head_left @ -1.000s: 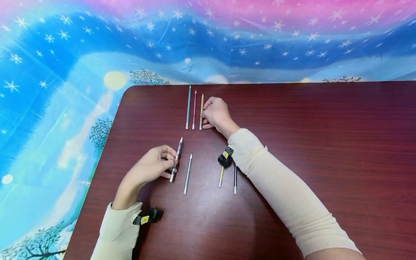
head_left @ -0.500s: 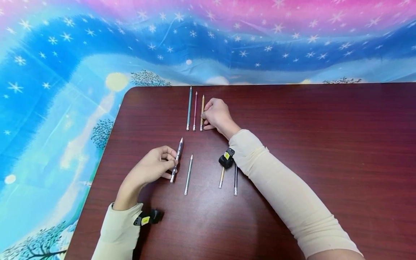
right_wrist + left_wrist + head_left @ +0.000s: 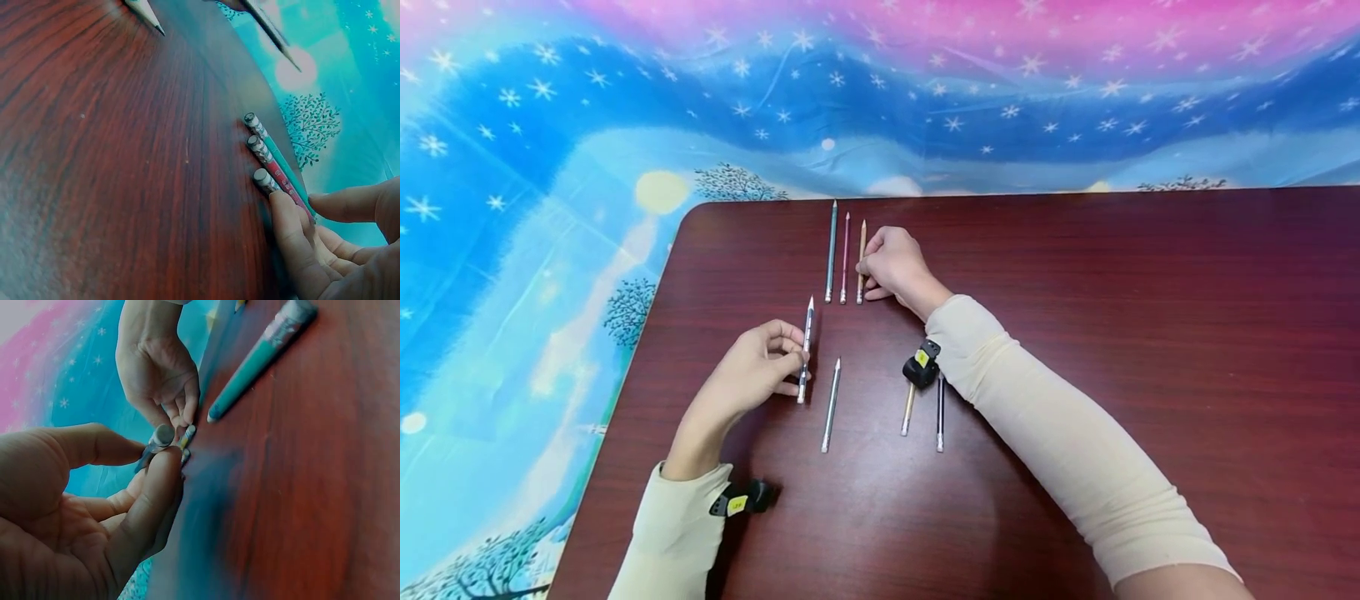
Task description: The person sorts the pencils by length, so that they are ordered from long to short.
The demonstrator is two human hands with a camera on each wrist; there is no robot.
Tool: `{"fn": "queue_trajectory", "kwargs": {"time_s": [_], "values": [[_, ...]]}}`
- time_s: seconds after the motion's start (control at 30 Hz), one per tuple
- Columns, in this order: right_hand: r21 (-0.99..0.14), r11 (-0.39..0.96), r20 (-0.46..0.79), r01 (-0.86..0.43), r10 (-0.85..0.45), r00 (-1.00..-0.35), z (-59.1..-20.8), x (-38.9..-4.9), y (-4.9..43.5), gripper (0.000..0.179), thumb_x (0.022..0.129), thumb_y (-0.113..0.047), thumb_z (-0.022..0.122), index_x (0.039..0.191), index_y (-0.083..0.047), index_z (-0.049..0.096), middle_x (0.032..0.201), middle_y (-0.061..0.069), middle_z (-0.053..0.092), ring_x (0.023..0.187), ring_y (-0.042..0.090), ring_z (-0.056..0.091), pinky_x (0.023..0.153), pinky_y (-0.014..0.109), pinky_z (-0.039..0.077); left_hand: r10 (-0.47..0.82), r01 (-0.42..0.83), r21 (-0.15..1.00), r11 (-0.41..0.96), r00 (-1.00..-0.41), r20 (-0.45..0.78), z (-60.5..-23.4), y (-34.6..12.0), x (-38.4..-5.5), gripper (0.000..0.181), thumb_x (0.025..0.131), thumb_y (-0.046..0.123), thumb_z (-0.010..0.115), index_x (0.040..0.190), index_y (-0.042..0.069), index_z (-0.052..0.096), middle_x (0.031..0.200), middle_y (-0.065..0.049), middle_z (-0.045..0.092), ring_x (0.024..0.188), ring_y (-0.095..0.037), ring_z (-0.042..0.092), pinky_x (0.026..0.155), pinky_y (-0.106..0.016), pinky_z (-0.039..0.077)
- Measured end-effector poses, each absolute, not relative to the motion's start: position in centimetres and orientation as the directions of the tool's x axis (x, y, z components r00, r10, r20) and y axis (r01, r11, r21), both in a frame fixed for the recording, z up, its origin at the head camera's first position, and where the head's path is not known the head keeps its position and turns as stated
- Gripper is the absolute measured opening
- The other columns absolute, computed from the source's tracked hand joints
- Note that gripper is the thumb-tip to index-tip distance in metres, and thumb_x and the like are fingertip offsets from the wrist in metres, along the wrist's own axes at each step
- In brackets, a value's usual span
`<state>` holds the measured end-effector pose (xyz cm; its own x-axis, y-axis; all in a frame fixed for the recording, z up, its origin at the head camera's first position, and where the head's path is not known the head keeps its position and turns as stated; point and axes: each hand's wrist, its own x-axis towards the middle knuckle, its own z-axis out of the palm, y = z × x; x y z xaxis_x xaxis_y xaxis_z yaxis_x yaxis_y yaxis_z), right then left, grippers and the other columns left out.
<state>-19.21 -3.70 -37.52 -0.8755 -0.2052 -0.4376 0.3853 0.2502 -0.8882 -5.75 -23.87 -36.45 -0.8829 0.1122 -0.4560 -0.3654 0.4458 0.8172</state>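
In the head view, a dark-and-white patterned pencil (image 3: 808,321) stands out from my left hand (image 3: 748,367), which pinches it between thumb and fingers, tip pointing away. Its eraser end (image 3: 164,435) shows close up in the left wrist view. Farther off, my right hand (image 3: 897,260) grips a yellow pencil (image 3: 862,237) lying at the right of a row. Beside it lie a pink pencil (image 3: 846,260) and a teal pencil (image 3: 831,254), roughly parallel. In the right wrist view the fingers cover most of the yellow one, leaving its eraser end (image 3: 265,179) in sight.
Nearer me lie a greenish-silver pencil (image 3: 831,407), a second yellow pencil (image 3: 908,410) and a black pencil (image 3: 941,421); the right wrist camera and sleeve partly cover the last two. A patterned cloth (image 3: 925,100) hangs behind the dark wooden table (image 3: 1112,333).
My left hand has moved the patterned pencil slightly forward, toward the row, and turned it more upright in the head view. My right hand has stayed at the yellow pencil.
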Motion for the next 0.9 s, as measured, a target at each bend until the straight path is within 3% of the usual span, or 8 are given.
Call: {"fn": "queue_trajectory", "kwargs": {"time_s": [0.47, 0.9], "values": [[-0.915, 0.202, -0.394, 0.350, -0.252, -0.884, -36.5, -18.6, -1.5, 0.010, 0.098, 0.002, 0.064, 0.100, -0.002, 0.054, 0.089, 0.016, 0.062, 0.063, 0.019, 0.058, 0.059, 0.034, 0.064, 0.066, -0.333, 0.868, 0.368, -0.922, -0.382, -35.3, -20.3, -10.9, 0.025, 0.100, 0.005, 0.057, 0.123, -0.004, 0.057, 0.109, -0.018, 0.065, 0.080, -0.015, 0.065, 0.070, -0.032, 0.066], [-0.912, 0.194, -0.400, 0.361, -0.238, -0.885, -35.9, -18.0, 0.8, 0.011, 0.095, 0.002, 0.064, 0.100, -0.003, 0.055, 0.084, 0.009, 0.062, 0.061, 0.016, 0.057, 0.056, 0.032, 0.062, -0.023, -0.345, 0.861, 0.373, -0.931, -0.363, -36.1, -16.9, -15.6, 0.018, 0.098, 0.008, 0.065, 0.114, 0.000, 0.066, 0.101, -0.014, 0.071, 0.070, -0.013, 0.066, 0.065, -0.026, 0.063]]}}
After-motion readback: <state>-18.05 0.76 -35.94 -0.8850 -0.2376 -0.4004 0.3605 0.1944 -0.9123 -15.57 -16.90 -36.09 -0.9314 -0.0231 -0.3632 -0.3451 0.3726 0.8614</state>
